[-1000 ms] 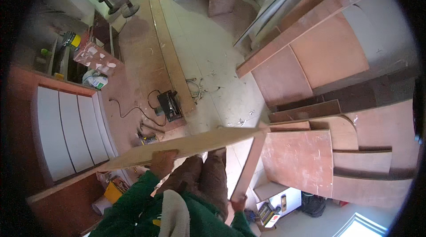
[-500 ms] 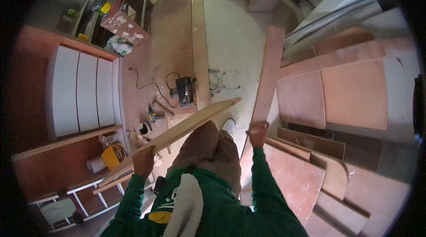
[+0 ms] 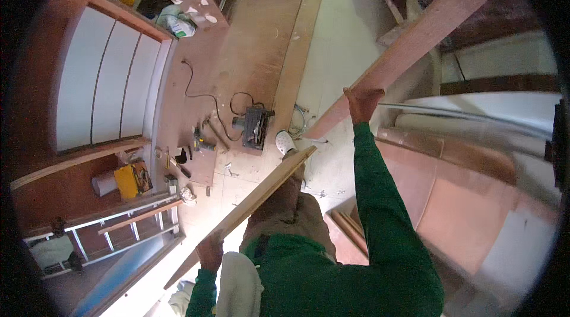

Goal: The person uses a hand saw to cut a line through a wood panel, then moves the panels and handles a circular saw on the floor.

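Note:
My left hand (image 3: 209,250) is closed around a long, pale wooden board (image 3: 261,192), which slants across my legs from lower left to upper right. Out in front on the right, my right hand (image 3: 363,105) grips a wide reddish-brown plank (image 3: 415,35) near its lower part. That plank slants up to the far right; its near end hovers over or rests on the pale floor, I cannot tell which. A gap separates the two pieces of wood. Left of the plank, a circular saw (image 3: 256,129) sits on the large wooden sheet (image 3: 246,50).
Beside the saw lie a hammer (image 3: 217,134) and a drill (image 3: 203,140). A ladder (image 3: 130,235) and a yellow box (image 3: 132,180) are at lower left. Loose cables (image 3: 301,120) lie on the floor near the plank's end. Wooden panels (image 3: 451,222) lean at right.
My right hand has carried its plank forward, its far end swinging right. The left board has steepened and shifted lower. My view and body have turned, and one foot has come forward.

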A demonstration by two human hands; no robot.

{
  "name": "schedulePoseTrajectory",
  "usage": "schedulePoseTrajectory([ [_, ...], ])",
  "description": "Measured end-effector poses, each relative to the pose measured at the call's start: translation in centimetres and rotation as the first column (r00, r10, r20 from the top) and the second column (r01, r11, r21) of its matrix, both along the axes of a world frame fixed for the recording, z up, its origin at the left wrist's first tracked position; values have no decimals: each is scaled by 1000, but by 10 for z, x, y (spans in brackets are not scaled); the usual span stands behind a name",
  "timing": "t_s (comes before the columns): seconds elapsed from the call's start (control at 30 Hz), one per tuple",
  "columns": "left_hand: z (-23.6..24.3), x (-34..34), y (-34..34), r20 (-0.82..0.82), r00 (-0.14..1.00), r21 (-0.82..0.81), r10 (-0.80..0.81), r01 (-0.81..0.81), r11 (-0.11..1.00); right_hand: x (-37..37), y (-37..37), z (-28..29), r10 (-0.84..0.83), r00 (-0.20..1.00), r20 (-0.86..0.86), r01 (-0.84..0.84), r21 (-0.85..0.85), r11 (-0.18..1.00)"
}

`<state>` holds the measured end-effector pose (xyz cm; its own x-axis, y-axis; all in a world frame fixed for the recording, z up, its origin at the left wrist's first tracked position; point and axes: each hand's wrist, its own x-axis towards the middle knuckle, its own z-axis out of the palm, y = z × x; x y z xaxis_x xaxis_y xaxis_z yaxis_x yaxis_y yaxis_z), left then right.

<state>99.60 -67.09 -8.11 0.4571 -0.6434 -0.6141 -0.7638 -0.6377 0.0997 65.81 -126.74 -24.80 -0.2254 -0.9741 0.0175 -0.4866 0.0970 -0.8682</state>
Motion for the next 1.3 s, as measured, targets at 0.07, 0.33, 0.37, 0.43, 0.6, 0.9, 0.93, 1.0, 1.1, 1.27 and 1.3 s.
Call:
schedulePoseTrajectory([
  [0.07,0,-3,-9,4,995,189,104,-103,977,44,-44,-9,15,1000,-2,-15,26,1000],
  [0.33,-42,-19,-77,-64,958,304,281,-249,920,144,-168,-123,20,988,-153,-2,116,993],
  [0.37,-47,-18,-91,-81,955,303,286,-250,920,147,-179,-130,-30,993,-111,46,143,989],
  [0.43,-48,-23,-106,-86,940,317,331,-289,903,164,-197,-146,-57,997,-60,67,187,980],
  [0.6,-54,-22,-152,-93,899,349,427,-372,860,188,-266,-209,5,987,-164,34,235,971],
  [0.9,-70,-43,-281,-40,783,472,620,-532,703,268,-392,-333,117,971,-209,-1,486,874],
  [0.93,-72,-48,-301,-23,766,490,642,-551,675,279,-397,-346,133,970,-202,-16,498,867],
  [1.0,-71,-57,-342,12,734,519,679,-585,623,298,-407,-365,208,969,-131,-104,547,831],
  [1.1,-82,-59,-403,22,716,541,698,-595,594,298,-441,-408,236,964,-123,-107,632,768],
  [1.27,-90,-51,-495,-23,722,554,692,-567,610,224,-447,-479,398,910,-113,-220,682,697],
  [1.3,-87,-49,-512,-29,725,558,689,-560,613,203,-437,-484,528,846,-70,-334,702,628],
])
